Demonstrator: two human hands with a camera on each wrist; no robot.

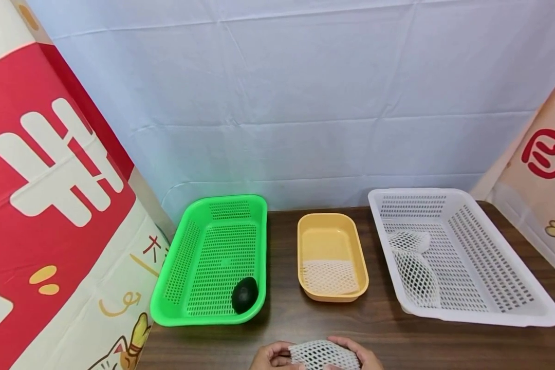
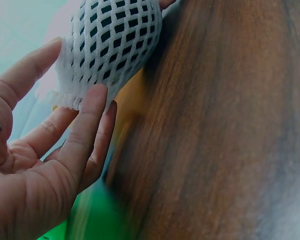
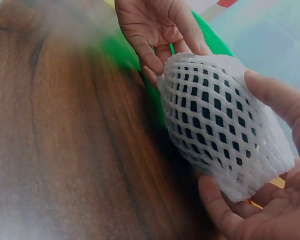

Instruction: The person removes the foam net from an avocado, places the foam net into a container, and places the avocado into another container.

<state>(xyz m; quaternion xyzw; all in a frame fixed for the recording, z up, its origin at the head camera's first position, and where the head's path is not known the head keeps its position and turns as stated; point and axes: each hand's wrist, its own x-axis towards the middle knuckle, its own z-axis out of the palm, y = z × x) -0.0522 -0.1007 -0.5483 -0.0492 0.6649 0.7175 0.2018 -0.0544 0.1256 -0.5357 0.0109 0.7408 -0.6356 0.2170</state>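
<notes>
So the thing in hand is a white foam mesh sleeve (image 1: 324,355) with something dark inside, showing through the diamond holes. It's at the near side of the table (image 1: 282,288), right at the bottom edge of the head view, and I can't tell if it's touching the tabletop.

Both hands are on it. The left hand (image 1: 270,358) has its thumb and fingers pinched around one end, and the right hand (image 1: 369,357) has its grip clamped on the other end, thumb on one side and fingers on the other.

Farther back there's a yellow tray (image 1: 328,244) in the middle, with a flat foam net (image 1: 330,277) lying in its near half. Off to the left is a green basket (image 1: 203,321) with a dark oval fruit (image 1: 245,295), kinda avocado-looking, in its near right corner. Over on the right, a white basket (image 1: 481,317) holds two more mesh sleeves along its left wall: a smaller one (image 1: 404,240) behind and a bigger one (image 1: 415,280) in front. Can't make out what's in those, if anything.

Behind it all hangs a creased pale cloth (image 1: 305,103), with a red-and-white printed panel (image 1: 28,82) on the left.
</notes>
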